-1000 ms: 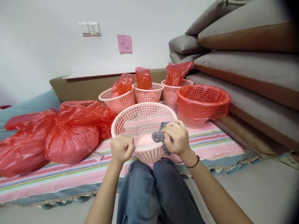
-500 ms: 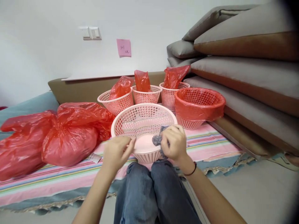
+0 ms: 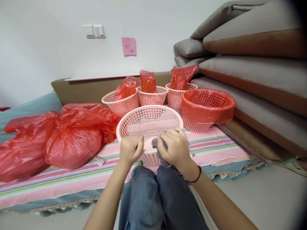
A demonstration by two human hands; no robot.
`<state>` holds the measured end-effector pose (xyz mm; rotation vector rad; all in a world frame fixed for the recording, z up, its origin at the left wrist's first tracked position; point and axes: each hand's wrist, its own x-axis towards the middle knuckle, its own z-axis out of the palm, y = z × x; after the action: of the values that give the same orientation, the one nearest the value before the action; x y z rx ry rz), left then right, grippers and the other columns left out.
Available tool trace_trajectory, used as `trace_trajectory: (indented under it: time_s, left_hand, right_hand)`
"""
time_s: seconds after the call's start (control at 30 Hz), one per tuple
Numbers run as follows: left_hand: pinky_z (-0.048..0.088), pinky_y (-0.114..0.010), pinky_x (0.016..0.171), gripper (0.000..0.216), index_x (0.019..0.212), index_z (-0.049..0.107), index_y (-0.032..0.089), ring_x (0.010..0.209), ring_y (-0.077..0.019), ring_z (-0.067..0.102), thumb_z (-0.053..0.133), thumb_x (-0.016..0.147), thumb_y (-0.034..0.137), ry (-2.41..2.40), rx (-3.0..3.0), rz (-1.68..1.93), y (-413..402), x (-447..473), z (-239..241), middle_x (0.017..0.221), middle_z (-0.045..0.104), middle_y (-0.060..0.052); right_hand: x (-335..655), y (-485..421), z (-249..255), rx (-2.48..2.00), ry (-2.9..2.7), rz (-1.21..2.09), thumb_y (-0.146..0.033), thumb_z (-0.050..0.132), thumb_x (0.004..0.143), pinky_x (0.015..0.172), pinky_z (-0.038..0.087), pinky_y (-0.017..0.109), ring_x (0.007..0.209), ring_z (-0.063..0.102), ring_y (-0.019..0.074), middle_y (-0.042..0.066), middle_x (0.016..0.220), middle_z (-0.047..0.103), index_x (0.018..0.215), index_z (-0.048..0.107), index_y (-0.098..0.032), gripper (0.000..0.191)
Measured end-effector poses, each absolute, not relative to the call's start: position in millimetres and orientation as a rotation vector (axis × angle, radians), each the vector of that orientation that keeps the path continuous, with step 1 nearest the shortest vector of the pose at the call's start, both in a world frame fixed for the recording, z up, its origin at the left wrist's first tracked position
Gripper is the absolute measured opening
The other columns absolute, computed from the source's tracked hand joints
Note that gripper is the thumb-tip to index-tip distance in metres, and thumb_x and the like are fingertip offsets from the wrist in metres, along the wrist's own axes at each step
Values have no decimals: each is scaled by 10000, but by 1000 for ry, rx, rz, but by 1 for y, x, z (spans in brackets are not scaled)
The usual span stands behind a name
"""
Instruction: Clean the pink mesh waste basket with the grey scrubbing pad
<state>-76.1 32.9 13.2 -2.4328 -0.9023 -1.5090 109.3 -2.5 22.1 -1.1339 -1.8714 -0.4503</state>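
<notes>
Right hand (image 3: 174, 145) closed tight around a gray cloth (image 3: 155, 143); most of the cloth sits behind the knuckles, so its size and folds can't be read, with only a bunched end out past the thumb and some more below the fist. Left hand (image 3: 130, 150) closed on the near-left rim of the pink basket (image 3: 150, 158), thumb up; fingertips hidden on the far side. Both fists cover parts of the near rim, and the knees in jeans (image 3: 146, 188) hide the bottom of the basket's front wall. Contents of the red bags (image 3: 73, 147) left of the left hand can't be made out; leftmost bag is cut off by the frame edge. Upper-right corner is black, clipping the cushions (image 3: 251, 72) right of the right hand. Writing: pink note (image 3: 129, 47) on the wall beyond the hands, top line looks like "301", second line unreadable; white tag (image 3: 98, 160) left of the left hand, nothing legible. Pink basket is directly between and ahead of the fists, mouth up, cloth at its near-right rim. Beyond it, three baskets (image 3: 153, 99) with red plastic in them; past the right hand, a basket lined in red (image 3: 207, 110), plastic folded over its rim.
</notes>
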Motion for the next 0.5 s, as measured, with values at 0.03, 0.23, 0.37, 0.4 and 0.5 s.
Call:
trace_trajectory:
  time_s: [0.03, 0.23, 0.37, 0.4, 0.5]
  left_hand:
    - [235, -262, 440, 460, 486, 333, 197, 370, -77, 343, 425, 937, 187, -903, -2466, -1510, 39, -81, 15, 410, 361, 40]
    - [249, -244, 396, 561, 402, 316, 204, 323, -76, 361, 362, 956, 286, -1026, -2644, -1464, 80, -118, 18, 349, 388, 18]
    - [259, -242, 405, 565, 397, 330, 201, 333, -80, 366, 376, 944, 333, -1122, -2712, -1365, 89, -123, 24, 349, 390, 19]
    - [261, -242, 415, 550, 406, 340, 198, 344, -81, 368, 402, 934, 337, -1141, -2715, -1337, 86, -121, 26, 359, 394, 23]
    - [269, -248, 460, 491, 461, 391, 190, 400, -93, 406, 438, 930, 327, -1229, -2629, -1324, 65, -108, 31, 414, 433, 22]
  right_hand:
    - [117, 2, 23, -1127, -1889, -424, -220, 463, 902, 739, 325, 353, 635, 514, 164, 21, 573, 606, 581, 569, -184, 340]
    - [160, 43, 24, -981, -1977, -264, -221, 418, 909, 736, 352, 339, 668, 563, 169, 28, 631, 647, 593, 566, -192, 350]
    - [172, 58, 17, -945, -1935, -270, -236, 369, 910, 771, 379, 348, 691, 592, 175, 37, 673, 666, 625, 584, -195, 360]
    - [173, 58, 15, -964, -1911, -286, -233, 364, 908, 774, 379, 350, 688, 591, 176, 37, 670, 664, 625, 582, -196, 359]
    - [168, 49, 12, -1029, -1862, -329, -208, 364, 897, 748, 361, 352, 667, 574, 177, 37, 637, 647, 608, 563, -198, 351]
